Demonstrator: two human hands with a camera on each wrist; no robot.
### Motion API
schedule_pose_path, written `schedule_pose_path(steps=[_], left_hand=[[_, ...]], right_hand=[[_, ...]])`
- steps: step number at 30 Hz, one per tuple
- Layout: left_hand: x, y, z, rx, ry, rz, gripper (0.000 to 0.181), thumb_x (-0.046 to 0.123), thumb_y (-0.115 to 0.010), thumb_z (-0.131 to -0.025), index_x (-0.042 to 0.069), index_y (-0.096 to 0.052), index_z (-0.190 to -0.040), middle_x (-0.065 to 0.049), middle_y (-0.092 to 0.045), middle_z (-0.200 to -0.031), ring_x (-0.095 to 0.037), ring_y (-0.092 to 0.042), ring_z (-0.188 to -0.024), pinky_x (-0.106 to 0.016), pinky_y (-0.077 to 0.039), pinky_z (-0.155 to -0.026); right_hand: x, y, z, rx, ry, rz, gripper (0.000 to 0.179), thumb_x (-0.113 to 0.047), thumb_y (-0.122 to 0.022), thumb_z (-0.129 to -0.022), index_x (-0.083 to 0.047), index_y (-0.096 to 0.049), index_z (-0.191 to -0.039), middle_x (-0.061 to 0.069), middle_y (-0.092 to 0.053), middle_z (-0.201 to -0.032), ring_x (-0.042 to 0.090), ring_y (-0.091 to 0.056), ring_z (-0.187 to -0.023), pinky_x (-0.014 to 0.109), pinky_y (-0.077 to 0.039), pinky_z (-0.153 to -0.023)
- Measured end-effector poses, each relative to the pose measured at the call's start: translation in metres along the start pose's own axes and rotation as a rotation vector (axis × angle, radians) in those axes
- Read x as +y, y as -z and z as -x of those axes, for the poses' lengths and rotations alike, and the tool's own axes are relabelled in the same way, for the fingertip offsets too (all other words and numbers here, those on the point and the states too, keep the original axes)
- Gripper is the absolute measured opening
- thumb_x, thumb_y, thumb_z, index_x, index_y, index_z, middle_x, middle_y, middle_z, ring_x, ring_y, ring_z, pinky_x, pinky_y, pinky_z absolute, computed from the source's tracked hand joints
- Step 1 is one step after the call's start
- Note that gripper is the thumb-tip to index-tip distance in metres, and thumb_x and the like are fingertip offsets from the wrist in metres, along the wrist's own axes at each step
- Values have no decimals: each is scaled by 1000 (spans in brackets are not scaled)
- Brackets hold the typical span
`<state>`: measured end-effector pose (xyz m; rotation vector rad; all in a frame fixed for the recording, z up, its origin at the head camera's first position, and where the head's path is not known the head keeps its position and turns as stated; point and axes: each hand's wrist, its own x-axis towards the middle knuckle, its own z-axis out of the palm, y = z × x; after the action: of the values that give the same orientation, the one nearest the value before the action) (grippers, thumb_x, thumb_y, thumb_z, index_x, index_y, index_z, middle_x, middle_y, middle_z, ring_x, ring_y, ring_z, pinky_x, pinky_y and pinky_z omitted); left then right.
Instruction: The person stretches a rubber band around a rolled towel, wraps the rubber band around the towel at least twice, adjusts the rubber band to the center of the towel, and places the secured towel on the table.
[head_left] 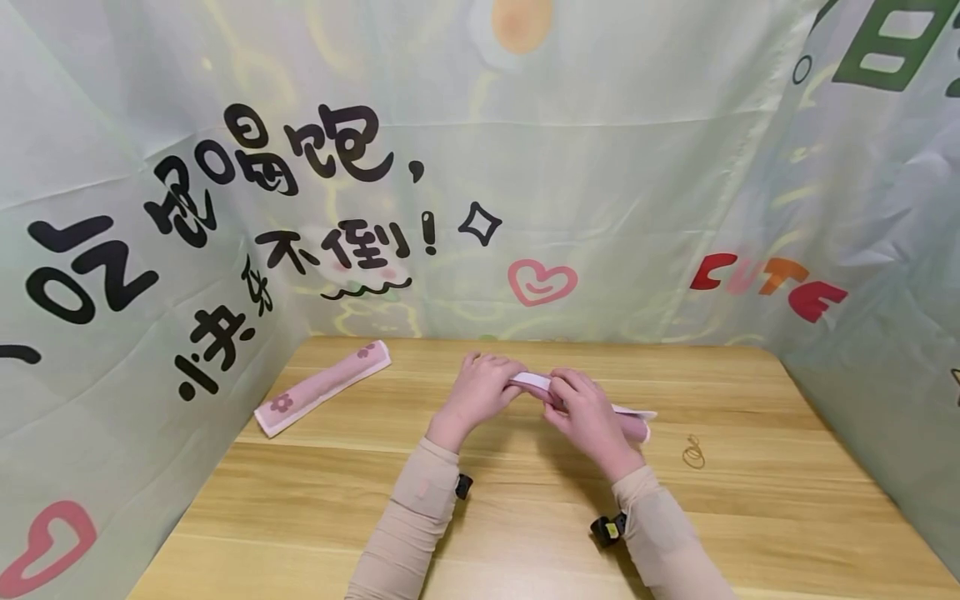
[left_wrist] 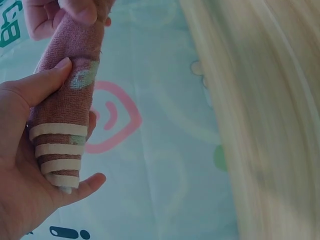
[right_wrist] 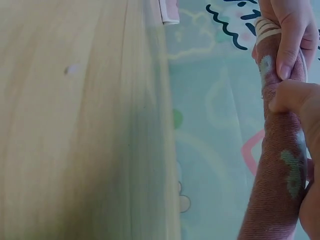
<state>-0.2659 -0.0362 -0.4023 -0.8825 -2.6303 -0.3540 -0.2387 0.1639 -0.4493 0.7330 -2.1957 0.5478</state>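
Observation:
A rolled pink towel (head_left: 534,385) with pale patches is held up between both hands over the table. My left hand (head_left: 483,390) grips it near one end, thumb laid along the roll in the left wrist view. A pale elastic band (left_wrist: 59,149) circles that end in several turns. Close beside it, my right hand (head_left: 592,417) grips the middle of the roll, its thumb almost against the left thumb in the right wrist view. The far end of the towel sticks out past the right hand, with a loose white edge showing.
Another pink towel (head_left: 324,387), folded into a long strip with flower prints, lies at the table's back left. Thin tan rubber bands (head_left: 693,452) lie right of the hands. Printed cloth walls (head_left: 637,192) enclose the wooden table (head_left: 525,533) at the back and sides.

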Motion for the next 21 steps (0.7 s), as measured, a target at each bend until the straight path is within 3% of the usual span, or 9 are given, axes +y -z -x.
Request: schedule_pose_path(steps=[5,11,16,21], left_hand=[[-1,3,0,0,13,31,24,34,-64,-94,23,-70,-114,4,-73,-114,-21,-65,-112,-59,-39,-106],[-3,5,0,-3,23,44,23,33,-64,-94,23,-70,-113,4,-73,-113,-21,-66,-109,-57,-39,-106],[-4,8,1,-23,45,54,22,33,-65,-93,22,-70,-111,4,-73,-112,-20,-66,-108,-56,-41,-104],[-9,7,2,-29,69,87,22,34,-67,-92,21,-70,-109,5,-74,-108,-17,-68,-102,-51,-44,-100]], right_hand=[[0,2,0,-35,-31,37,28,-5,-72,-67,-12,-48,-79,11,-67,-109,30,-63,-93,47,-51,-74],[3,6,-2,-102,-71,0,30,-4,-72,-70,-12,-48,-85,12,-66,-113,30,-63,-93,48,-51,-79],[6,10,-3,-129,-84,-71,32,-7,-73,-76,-10,-53,-100,11,-65,-112,29,-64,-99,50,-52,-83],[9,10,-1,-114,-76,-25,44,-12,-78,-75,-9,-55,-113,10,-65,-104,26,-64,-89,48,-53,-76]])
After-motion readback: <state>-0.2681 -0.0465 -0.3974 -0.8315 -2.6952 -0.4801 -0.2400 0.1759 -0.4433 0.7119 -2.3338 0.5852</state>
